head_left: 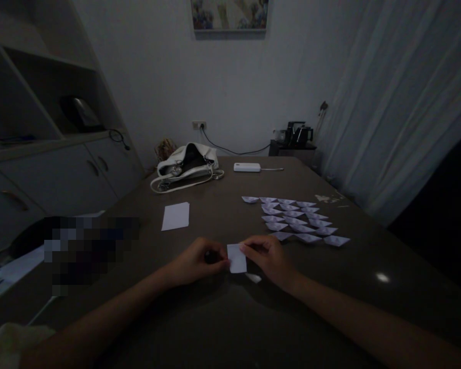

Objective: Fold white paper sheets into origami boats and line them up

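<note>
Between my two hands is a small white piece of paper (237, 259), roughly rectangular, held up just above the table near its front middle. My left hand (200, 262) pinches its left edge with thumb and fingers. At the upper right corner, my right hand (269, 259) grips it between thumb and forefinger. A small white scrap (253, 278) shows below the paper, by my right hand; whether it joins the paper I cannot tell. Several folded paper boats (294, 214) stand in rows beyond my right hand. A stack of white paper sheets (175, 216) lies beyond my left hand.
A white handbag (188, 166) sits at the table's far left, with a white power strip or power bank (247, 167) and short cable to its right. Papers (19, 266) lie at the left edge near a blurred patch. A black kettle set (297, 134) stands behind the table.
</note>
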A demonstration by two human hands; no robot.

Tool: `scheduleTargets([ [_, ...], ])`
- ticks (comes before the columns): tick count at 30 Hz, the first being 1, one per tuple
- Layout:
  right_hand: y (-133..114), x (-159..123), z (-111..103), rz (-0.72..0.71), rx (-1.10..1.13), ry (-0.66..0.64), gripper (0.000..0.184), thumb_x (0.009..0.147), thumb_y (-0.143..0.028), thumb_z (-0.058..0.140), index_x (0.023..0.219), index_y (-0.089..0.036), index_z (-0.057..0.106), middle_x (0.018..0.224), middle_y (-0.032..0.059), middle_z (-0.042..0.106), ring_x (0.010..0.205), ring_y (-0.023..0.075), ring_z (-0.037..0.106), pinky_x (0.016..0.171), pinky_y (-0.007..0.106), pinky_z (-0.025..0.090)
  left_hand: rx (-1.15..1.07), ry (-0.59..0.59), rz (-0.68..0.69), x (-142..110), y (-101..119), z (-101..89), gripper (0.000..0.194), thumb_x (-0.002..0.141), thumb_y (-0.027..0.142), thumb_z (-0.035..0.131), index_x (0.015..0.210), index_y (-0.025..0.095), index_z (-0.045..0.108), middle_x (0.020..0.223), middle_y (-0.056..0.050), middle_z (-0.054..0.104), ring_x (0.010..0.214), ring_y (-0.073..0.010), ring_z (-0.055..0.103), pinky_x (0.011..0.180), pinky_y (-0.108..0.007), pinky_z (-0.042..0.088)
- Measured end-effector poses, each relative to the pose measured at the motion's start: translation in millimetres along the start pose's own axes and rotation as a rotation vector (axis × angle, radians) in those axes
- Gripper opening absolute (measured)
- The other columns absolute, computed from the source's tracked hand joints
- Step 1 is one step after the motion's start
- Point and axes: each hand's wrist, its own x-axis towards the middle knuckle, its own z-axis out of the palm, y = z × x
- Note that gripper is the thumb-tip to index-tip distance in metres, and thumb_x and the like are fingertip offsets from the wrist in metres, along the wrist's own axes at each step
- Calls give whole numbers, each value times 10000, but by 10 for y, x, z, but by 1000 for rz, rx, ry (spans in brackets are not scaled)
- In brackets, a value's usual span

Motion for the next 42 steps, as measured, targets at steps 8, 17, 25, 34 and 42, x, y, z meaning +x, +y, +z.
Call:
scheduleTargets([
  [8,-16,-3,-4,-2,-13,5,170,793,-295,614,719,-165,695,691,34,682,650,153,608,602,256,463,0,-16,23,3,-8,10,204,835,309,575,793,125,652,689,-9,628,617,-117,537,562,-196,396],
  [17,-13,-2,5,-10,-16,-2,170,796,-301,613,725,-165,687,685,31,672,639,147,598,593,254,459,35,-13,5,5,24,19,163,811,266,597,762,125,661,646,-5,622,580,-113,532,542,-195,387],
  [25,-36,-8,10,-22,-18,-3,153,799,-283,609,732,-167,684,695,31,676,646,148,603,593,250,458,-14,-25,-27,10,61,28,205,788,326,650,782,123,680,664,-9,631,604,-121,543,550,-200,395],
  [34,-41,-7,21,-40,-51,11,159,810,-266,594,753,-154,693,709,43,681,658,152,604,595,248,454,52,27,12,2,16,52,193,810,298,617,734,123,649,620,2,595,562,-105,512,520,-189,366],
  [42,24,22,17,-37,4,10,167,810,-279,594,760,-153,691,701,37,674,643,145,596,590,242,447,88,46,56,12,-10,60,179,807,285,622,750,119,658,632,0,615,567,-101,522,536,-185,376],
])
